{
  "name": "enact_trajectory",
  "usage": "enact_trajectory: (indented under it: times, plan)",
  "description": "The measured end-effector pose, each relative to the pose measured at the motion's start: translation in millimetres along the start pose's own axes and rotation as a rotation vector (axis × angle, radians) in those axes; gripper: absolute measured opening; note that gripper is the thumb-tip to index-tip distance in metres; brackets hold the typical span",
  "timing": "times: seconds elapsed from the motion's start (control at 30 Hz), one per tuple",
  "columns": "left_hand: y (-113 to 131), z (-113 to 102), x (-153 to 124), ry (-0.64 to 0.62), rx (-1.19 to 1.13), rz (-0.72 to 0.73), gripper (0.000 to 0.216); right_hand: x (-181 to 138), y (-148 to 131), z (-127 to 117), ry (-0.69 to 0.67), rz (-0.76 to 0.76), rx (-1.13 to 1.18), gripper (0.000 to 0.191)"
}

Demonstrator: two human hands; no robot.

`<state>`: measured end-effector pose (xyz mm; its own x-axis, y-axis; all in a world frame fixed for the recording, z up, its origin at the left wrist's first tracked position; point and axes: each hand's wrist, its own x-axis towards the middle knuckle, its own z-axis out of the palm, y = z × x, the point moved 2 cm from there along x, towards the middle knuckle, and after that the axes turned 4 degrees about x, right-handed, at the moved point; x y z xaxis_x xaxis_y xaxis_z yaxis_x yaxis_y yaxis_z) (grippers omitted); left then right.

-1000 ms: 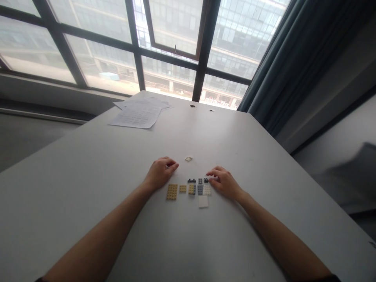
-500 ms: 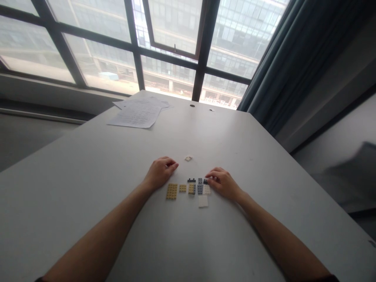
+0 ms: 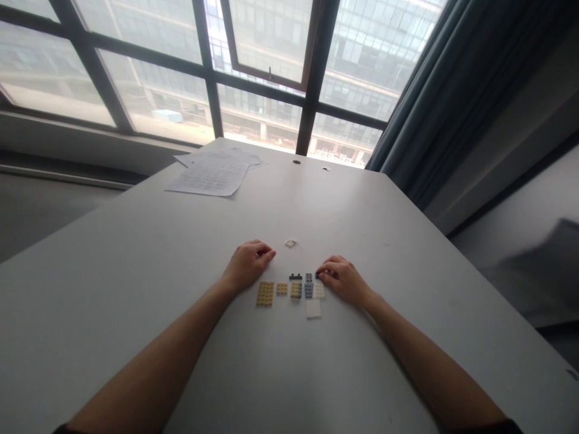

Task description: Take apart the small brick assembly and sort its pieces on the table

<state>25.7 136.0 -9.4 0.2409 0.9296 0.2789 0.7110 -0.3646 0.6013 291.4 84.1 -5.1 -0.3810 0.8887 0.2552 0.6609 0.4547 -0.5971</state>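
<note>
My right hand (image 3: 342, 278) has its fingertips closed on a small dark toy brick (image 3: 317, 275), partly hidden by the fingers. To its left lie a small grey studded brick (image 3: 309, 277) and a black piece with raised ends (image 3: 295, 276). Below these are a grey plate (image 3: 308, 290), a white studded plate (image 3: 319, 290) and a tan-and-grey brick (image 3: 295, 290). My left hand (image 3: 246, 265) rests on the table, fingers curled in, with nothing visible in it. Closest to it are a large tan plate (image 3: 265, 294) and a small tan plate (image 3: 281, 289).
A smooth white tile (image 3: 313, 309) lies at the near side of the pieces. Beyond the hands sits a small white studded piece (image 3: 290, 243). Printed papers (image 3: 210, 175) overlap on the white table (image 3: 362, 217) at its far left, near the window.
The dark brick at my right fingertips has shifted slightly away from me and now sits between the fingers. My left hand has stayed in place.
</note>
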Motion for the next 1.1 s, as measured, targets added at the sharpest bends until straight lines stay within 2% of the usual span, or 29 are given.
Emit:
enact_trajectory:
  times: [0.17, 0.3, 0.57, 0.8, 0.87, 1.0, 1.1]
  plan:
    - [-2, 1, 1, 0.003, 0.004, 0.022, 0.030, 15, 9, -1, 0.055, 0.076, -0.023, 0.012]
    - [-1, 1, 1, 0.003, 0.011, 0.017, 0.029, 34, 10, 7, 0.065, 0.116, -0.012, 0.008]
    - [1, 0, 0, -0.008, 0.019, 0.011, 0.030, 58, -18, 30, -0.055, 0.026, -0.007, 0.006]
    - [1, 0, 0, -0.016, 0.018, 0.017, 0.031, 57, -24, 28, -0.100, 0.019, 0.007, 0.007]
    - [1, 0, 0, -0.014, 0.014, 0.022, 0.031, 60, -23, 26, -0.069, 0.028, 0.003, 0.007]
    - [1, 0, 0, -0.008, 0.027, 0.031, 0.030, 74, -16, 21, 0.051, 0.077, -0.007, 0.017]
    - [3, 2, -1, -0.007, 0.101, 0.069, 0.027, 88, -7, 25, 0.037, 0.033, -0.077, 0.031]
